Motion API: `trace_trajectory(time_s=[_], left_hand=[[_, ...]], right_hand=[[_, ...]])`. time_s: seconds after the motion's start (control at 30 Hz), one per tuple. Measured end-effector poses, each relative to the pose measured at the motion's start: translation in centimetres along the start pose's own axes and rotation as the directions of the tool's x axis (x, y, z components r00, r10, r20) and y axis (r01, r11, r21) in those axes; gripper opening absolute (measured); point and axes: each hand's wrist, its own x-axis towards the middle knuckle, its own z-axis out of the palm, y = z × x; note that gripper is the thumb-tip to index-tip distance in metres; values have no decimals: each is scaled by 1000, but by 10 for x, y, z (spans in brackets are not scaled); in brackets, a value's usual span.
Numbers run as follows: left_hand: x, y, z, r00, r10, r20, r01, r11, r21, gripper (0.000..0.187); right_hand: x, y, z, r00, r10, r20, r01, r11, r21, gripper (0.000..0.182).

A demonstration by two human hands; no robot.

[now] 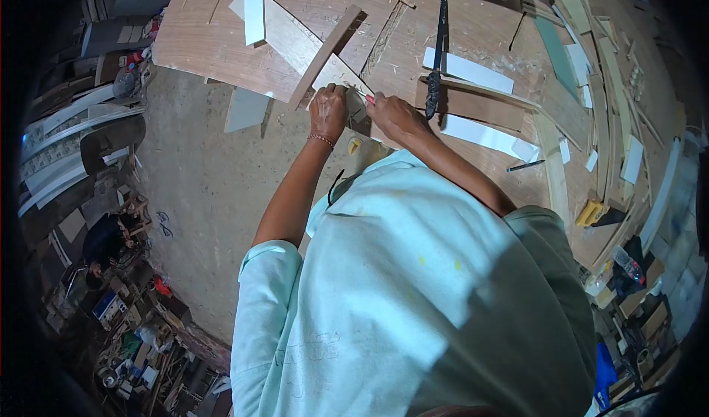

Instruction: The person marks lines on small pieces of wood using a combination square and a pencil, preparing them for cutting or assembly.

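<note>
At the near edge of the wooden table, my left hand has its fingers bent in over the end of a pale board; what they hold, if anything, is hidden. To its right, my right hand is closed on a small tool with a red handle, whose thin tip points left toward my left hand. A narrow brown wood strip lies across the pale board just beyond my hands. Close to my right hand, a long black tool lies on the table.
White strips and a pen lie on the table to the right. Wood offcuts and a yellow tool are at the far right. A white piece lies at the upper left. Clutter covers the floor at left.
</note>
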Motion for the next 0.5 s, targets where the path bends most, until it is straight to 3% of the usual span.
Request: trace_trajectory(time_s=[0.5], left_hand=[[1, 2, -2, 1000, 1, 18, -1, 1000, 18, 6]], right_hand=[[-6, 2, 0, 999, 30, 14, -32, 994, 106, 38]])
